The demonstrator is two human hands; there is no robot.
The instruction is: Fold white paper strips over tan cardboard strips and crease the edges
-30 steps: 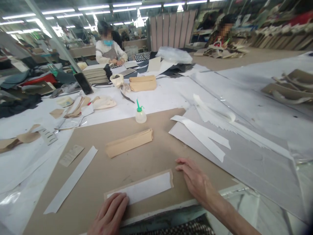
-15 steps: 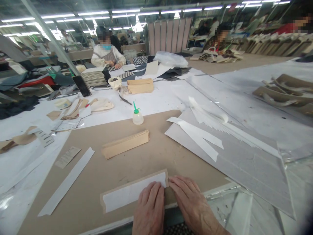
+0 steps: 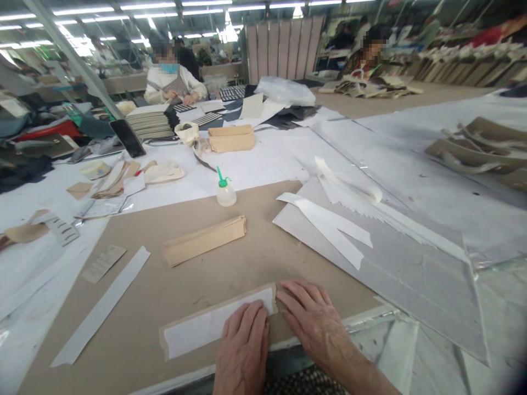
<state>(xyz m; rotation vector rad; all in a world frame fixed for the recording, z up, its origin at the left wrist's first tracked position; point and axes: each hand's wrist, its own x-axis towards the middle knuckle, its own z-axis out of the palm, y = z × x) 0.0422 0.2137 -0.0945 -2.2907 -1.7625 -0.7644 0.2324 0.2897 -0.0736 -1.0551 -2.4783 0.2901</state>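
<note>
A white strip (image 3: 201,329) lies on a slightly larger tan piece (image 3: 163,345), near the front edge of the brown board (image 3: 247,274). My left hand (image 3: 244,343) rests on the right part of the white strip, its fingers stretched out and close together. At the right end of the tan piece, my right hand (image 3: 317,315) lies on the board with its fingers spread. Its fingertips are close to that end; whether they touch it I cannot tell. Behind both hands sits a stack of tan strips (image 3: 206,241).
A squeeze bottle with a green nozzle (image 3: 226,193) stands at the board's far edge. On the right, a grey sheet (image 3: 395,269) carries white strips (image 3: 329,227). Another white strip (image 3: 102,307) lies left. A phone (image 3: 127,138) leans on a pole. A co-worker (image 3: 175,82) sits opposite.
The view has shifted, so the table's things appear slightly further left. My right hand's fingers have spread a little at the strip's end. My left hand stays on the white strip.
</note>
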